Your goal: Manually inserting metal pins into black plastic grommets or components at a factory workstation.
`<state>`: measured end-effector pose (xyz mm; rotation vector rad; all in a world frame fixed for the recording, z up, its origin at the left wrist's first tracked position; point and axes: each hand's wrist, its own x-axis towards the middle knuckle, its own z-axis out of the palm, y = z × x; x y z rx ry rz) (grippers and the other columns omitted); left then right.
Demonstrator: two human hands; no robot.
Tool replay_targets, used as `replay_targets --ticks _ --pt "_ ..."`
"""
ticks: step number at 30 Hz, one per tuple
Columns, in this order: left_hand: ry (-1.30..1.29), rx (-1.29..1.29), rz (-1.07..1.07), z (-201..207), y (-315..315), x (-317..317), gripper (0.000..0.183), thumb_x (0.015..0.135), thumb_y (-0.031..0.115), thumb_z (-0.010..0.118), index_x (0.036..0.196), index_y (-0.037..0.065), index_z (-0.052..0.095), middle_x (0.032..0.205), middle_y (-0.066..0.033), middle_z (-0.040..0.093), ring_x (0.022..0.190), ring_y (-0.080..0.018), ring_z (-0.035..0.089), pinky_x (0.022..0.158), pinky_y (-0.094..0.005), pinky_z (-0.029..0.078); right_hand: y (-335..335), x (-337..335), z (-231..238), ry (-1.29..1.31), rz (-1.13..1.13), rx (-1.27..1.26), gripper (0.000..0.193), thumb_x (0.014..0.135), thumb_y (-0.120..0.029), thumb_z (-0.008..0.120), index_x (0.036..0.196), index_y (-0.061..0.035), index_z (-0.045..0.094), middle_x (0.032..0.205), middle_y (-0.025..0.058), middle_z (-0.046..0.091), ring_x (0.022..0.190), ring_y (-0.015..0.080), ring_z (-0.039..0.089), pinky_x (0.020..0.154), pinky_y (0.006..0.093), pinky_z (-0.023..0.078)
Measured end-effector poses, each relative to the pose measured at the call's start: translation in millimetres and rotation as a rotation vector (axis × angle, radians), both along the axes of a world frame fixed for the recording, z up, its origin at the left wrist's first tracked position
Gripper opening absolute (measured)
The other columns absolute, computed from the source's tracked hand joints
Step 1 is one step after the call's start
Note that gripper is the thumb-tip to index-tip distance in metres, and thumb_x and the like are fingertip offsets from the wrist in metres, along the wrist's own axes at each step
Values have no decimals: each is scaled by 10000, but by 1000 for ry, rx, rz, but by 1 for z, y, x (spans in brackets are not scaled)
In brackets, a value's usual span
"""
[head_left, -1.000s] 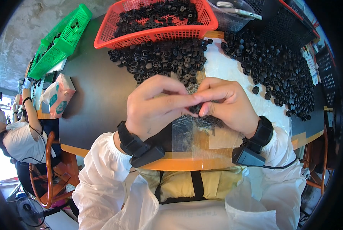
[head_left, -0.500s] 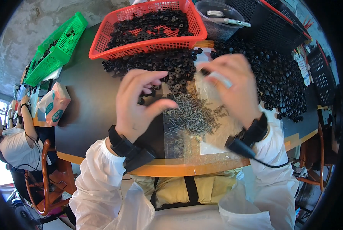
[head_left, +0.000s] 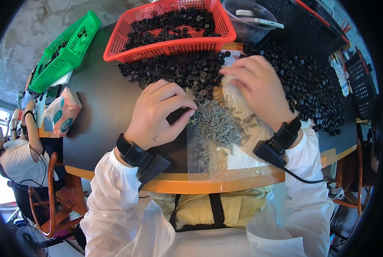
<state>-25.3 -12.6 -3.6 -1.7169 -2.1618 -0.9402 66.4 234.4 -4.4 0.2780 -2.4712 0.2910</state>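
My left hand point(head_left: 159, 115) rests on the dark table with its fingers curled around a small black round part point(head_left: 177, 115). Just to its right a heap of small grey screws point(head_left: 223, 124) lies on a clear plastic bag point(head_left: 242, 158). My right hand point(head_left: 260, 92) hovers over the far side of the screws, palm down and blurred; its fingertips are near the pile of black round parts point(head_left: 178, 70). Whether it holds anything is not visible. Both wrists wear black bands; the right one has a cable.
A red basket point(head_left: 170, 48) of black parts stands behind the pile. A green basket point(head_left: 67, 55) is at far left, black baskets point(head_left: 315, 30) and a clear tub point(head_left: 242, 25) at back right. More black parts point(head_left: 315, 85) spread right. A tissue pack point(head_left: 63, 113) lies left. Another person point(head_left: 11, 154) sits there.
The hands were joined close to my chest, then parted. My left hand has come down beside the screws. My right hand has dropped from the parts pile toward the screws.
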Motion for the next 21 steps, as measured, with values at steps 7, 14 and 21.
replay_targets --ticks 7,14,21 --pt "15 -42 -64 2 3 4 223 656 103 802 858 119 709 825 -12 586 789 -222 559 702 -334 454 -16 -2 -9 -88 89 -17 210 759 -153 710 948 -73 663 921 45 620 931 241 564 829 354 467" --pt "-2 -48 -91 -5 12 7 192 672 124 796 847 128 716 826 -3 587 789 -211 563 695 -331 459 -18 3 -8 -124 107 -171 204 754 -80 716 943 -43 646 864 65 642 847 259 602 752 342 493" --pt "-129 29 -50 -6 11 12 158 768 23 716 907 70 656 859 -38 601 825 -205 597 759 -326 488 -28 14 -8 -386 219 -827 256 809 16 651 1056 -49 640 970 65 681 891 172 658 811 294 521"
